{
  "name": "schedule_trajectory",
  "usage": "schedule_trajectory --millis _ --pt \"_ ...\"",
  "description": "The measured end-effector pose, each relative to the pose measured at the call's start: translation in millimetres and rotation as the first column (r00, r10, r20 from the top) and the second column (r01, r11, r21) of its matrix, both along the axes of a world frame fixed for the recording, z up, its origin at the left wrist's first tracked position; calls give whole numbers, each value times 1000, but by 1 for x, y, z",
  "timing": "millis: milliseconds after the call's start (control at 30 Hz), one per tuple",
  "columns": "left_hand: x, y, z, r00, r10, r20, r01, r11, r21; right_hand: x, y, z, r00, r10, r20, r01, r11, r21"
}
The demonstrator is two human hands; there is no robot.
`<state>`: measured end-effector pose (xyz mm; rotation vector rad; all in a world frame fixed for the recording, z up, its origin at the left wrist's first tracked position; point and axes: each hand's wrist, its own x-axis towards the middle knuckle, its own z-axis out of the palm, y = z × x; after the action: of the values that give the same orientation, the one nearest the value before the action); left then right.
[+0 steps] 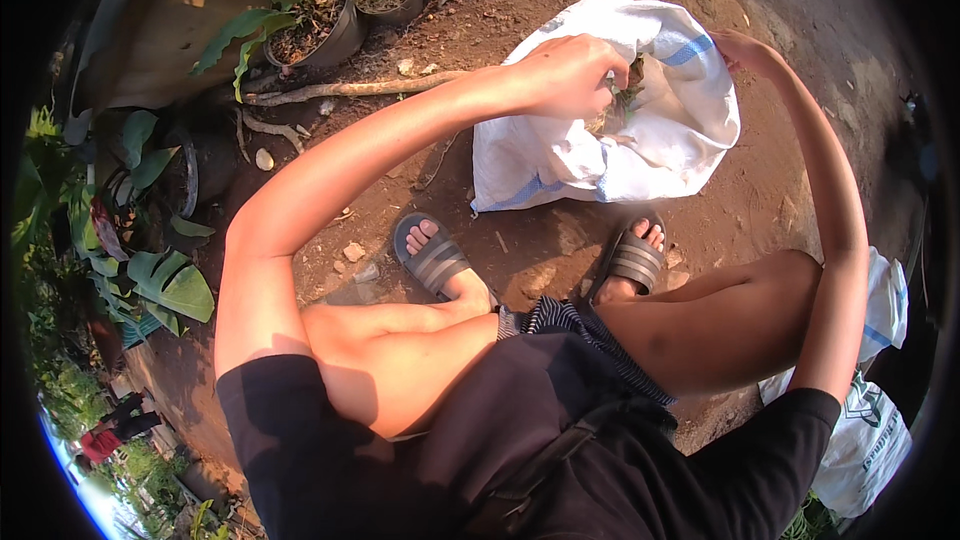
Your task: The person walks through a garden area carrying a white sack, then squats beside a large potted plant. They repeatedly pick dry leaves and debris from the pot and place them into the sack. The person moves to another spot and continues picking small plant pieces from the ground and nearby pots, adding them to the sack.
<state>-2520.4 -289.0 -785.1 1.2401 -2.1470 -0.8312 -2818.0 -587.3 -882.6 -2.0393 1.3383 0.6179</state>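
Observation:
A white woven sack (pixel 505 155) with blue stripes stands on the soil in front of my feet, its mouth facing up. My left hand (pixel 575 75) is over the near-left side of the mouth, fingers curled; what they hold, if anything, is hidden. At the sack's right rim, my right hand (pixel 745 52) pinches the edge of the fabric. Some dry, greenish-brown plant matter (pixel 628 95) shows inside the opening, partly covered by my left hand.
Potted plants (pixel 335 25) and a long bare branch (pixel 360 87) lie to the far left. Broad-leaved plants (pixel 175 285) grow at the left. Another white sack (pixel 865 450) lies by my right side. Small stones (pixel 354 252) dot the ground. A person in red (pixel 98 445) is far off.

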Motion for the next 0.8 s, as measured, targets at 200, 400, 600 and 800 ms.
schedule_trajectory --millis 200,400,600,800 --pt "30 9 -6 982 169 -84 -166 985 39 4 -44 -44 997 15 71 -17 999 32" --pt "86 70 -36 804 593 50 -593 791 147 -10 -88 -84 997 -63 46 58 993 101" --pt "175 234 -74 768 224 600 -555 701 449 -47 -108 -105 988 -152 15 148 981 127" --pt "324 284 -76 315 573 757 -928 352 120 -75 -102 -114 975 -221 19 217 967 135"
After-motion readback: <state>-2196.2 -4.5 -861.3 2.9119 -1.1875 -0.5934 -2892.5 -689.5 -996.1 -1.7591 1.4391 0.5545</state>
